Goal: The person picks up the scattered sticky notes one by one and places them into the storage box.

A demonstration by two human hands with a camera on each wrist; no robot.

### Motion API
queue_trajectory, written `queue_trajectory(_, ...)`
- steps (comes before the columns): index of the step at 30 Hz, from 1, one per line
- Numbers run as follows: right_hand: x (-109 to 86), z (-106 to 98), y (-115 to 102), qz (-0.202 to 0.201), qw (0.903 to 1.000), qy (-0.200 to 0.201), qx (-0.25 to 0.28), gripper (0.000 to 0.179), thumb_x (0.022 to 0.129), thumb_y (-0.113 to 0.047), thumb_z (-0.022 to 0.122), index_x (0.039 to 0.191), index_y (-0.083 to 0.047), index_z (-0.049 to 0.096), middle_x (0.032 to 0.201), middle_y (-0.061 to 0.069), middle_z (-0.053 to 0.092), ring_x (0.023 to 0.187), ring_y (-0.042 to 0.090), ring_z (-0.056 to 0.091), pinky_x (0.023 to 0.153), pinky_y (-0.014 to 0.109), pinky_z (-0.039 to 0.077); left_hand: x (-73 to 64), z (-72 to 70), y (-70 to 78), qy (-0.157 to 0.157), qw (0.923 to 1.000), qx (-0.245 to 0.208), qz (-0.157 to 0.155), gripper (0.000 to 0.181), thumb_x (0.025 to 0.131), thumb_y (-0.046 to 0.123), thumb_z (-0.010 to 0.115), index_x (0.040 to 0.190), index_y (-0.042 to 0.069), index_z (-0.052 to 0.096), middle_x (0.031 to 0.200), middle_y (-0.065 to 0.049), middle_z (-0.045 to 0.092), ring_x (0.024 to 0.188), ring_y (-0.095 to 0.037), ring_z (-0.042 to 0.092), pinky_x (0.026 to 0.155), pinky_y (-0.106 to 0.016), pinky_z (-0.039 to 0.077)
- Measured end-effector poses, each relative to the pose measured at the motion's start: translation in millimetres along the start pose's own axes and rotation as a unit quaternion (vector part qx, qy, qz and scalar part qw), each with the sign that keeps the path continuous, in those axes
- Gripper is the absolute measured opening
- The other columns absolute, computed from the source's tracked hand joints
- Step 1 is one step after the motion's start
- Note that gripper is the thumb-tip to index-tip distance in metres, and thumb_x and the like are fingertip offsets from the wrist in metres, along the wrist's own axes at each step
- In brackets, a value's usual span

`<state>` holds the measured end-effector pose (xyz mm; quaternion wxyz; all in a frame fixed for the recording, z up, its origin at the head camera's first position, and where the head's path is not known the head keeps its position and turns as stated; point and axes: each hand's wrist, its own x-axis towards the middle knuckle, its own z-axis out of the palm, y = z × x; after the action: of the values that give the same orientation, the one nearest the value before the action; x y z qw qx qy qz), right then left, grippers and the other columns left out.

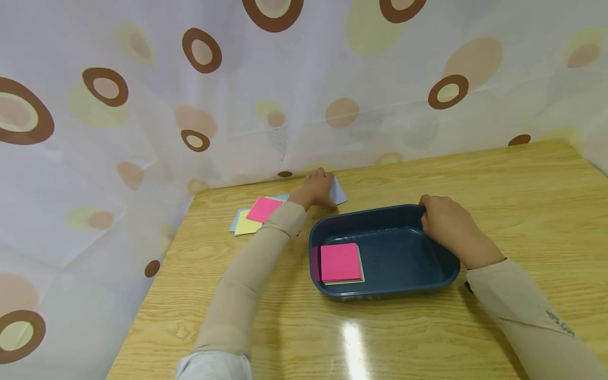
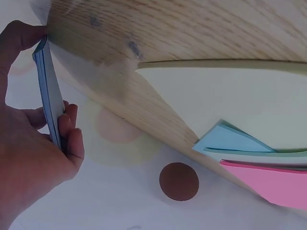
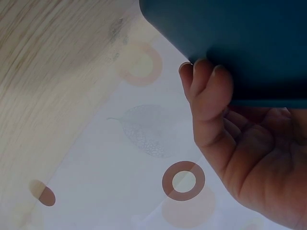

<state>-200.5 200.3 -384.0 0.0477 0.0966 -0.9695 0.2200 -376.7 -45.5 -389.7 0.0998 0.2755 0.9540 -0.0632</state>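
My left hand (image 1: pixel 315 191) is at the back of the table and pinches a pad of pale blue-lavender sticky notes (image 1: pixel 338 192). In the left wrist view, the thumb is at one end of the pad (image 2: pixel 50 91) and curled fingers are at the other. My right hand (image 1: pixel 451 228) grips the right back corner of a dark blue plastic tray (image 1: pixel 399 258); the right wrist view shows fingers curled over the tray's wall (image 3: pixel 249 48). Inside the tray, at its left end, lies a stack of square notes with a pink pad (image 1: pixel 340 262) on top.
Left of the tray, a loose pile holds a pink pad (image 1: pixel 263 209), a yellow pad (image 1: pixel 247 225) and blue ones, partly behind my left sleeve (image 1: pixel 247 274). A patterned curtain (image 1: pixel 304 95) hangs along the back edge of the wooden table (image 1: pixel 532 211).
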Motion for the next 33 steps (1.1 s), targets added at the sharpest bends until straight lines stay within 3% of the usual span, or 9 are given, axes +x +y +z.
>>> queue_trajectory(9,3.7,1,-2,-0.004,1.0,-0.003,0.001,0.025,0.087,0.007,0.05,0.107,0.02,0.055,0.087,0.031,0.061,0.059,0.024,0.054,0.052,0.036,0.045,-9.0,0.2,-4.7,0.028,0.9986,0.035,-0.027,0.082,0.074,0.055,0.077,0.13,0.004,0.047,0.123,-0.013,0.043,0.115,-0.027,0.041,0.1,-0.043,0.03)
queue_trajectory(11,4.9,1,-2,-0.003,1.0,-0.004,-0.001,0.025,0.087,0.006,0.05,0.107,0.02,0.055,0.088,0.032,0.061,0.06,0.025,0.055,0.053,0.037,0.046,-15.3,-3.8,-5.2,0.048,0.998,0.025,-0.034,0.085,0.075,0.053,0.076,0.136,0.004,0.042,0.127,-0.014,0.042,0.119,-0.028,0.041,0.103,-0.046,0.027)
queue_trajectory(14,6.3,0,0,-0.002,0.9999,-0.007,-0.009,0.026,0.086,0.006,0.05,0.107,0.02,0.054,0.088,0.033,0.061,0.062,0.028,0.056,0.054,0.04,0.047,-29.9,-14.6,-3.2,0.103,0.9939,-0.021,-0.035,0.092,0.077,0.045,0.078,0.145,0.006,0.031,0.135,-0.015,0.041,0.125,-0.03,0.04,0.109,-0.052,0.018)
queue_trajectory(16,6.7,0,2,-0.004,0.9998,-0.009,-0.015,0.025,0.085,0.006,0.051,0.106,0.021,0.054,0.088,0.033,0.061,0.064,0.029,0.057,0.055,0.042,0.048,-44.7,-24.0,0.5,0.141,0.988,-0.06,-0.023,0.095,0.077,0.041,0.079,0.149,0.009,0.028,0.14,-0.014,0.041,0.129,-0.031,0.038,0.11,-0.053,0.014)
queue_trajectory(20,7.2,-2,4,-0.005,0.9996,-0.015,-0.022,0.025,0.085,0.007,0.051,0.105,0.021,0.053,0.087,0.033,0.06,0.066,0.032,0.059,0.056,0.043,0.049,-81.0,-41.9,13.2,0.184,0.9743,-0.121,0.047,0.093,0.075,0.04,0.081,0.151,0.019,0.03,0.139,-0.008,0.045,0.123,-0.027,0.042,0.103,-0.046,0.027)
queue_trajectory(23,7.9,-5,5,0.0,0.9996,-0.017,-0.025,0.025,0.085,0.007,0.051,0.105,0.021,0.053,0.087,0.034,0.059,0.067,0.035,0.059,0.058,0.045,0.05,-106.1,-49.3,27.1,0.171,0.9652,-0.155,0.123,0.093,0.075,0.039,0.081,0.15,0.02,0.03,0.135,-0.008,0.048,0.116,-0.022,0.046,0.094,-0.041,0.036)
queue_trajectory(26,7.9,-8,5,0.006,0.9995,-0.019,-0.024,0.025,0.085,0.007,0.05,0.105,0.021,0.053,0.089,0.035,0.059,0.069,0.036,0.059,0.059,0.047,0.05,-124.3,-49.7,41.8,0.128,0.9628,-0.161,0.175,0.091,0.076,0.036,0.081,0.149,0.017,0.031,0.134,-0.009,0.048,0.115,-0.021,0.048,0.093,-0.042,0.039)
queue_trajectory(33,8.7,-10,5,0.009,0.9996,-0.019,-0.02,0.025,0.085,0.007,0.049,0.106,0.021,0.053,0.09,0.036,0.059,0.069,0.036,0.06,0.058,0.047,0.049,-136.8,-28.8,58.4,0.043,0.979,-0.031,0.197,0.084,0.075,0.045,0.08,0.144,0.016,0.042,0.133,-0.005,0.053,0.113,-0.023,0.049,0.093,-0.037,0.04)
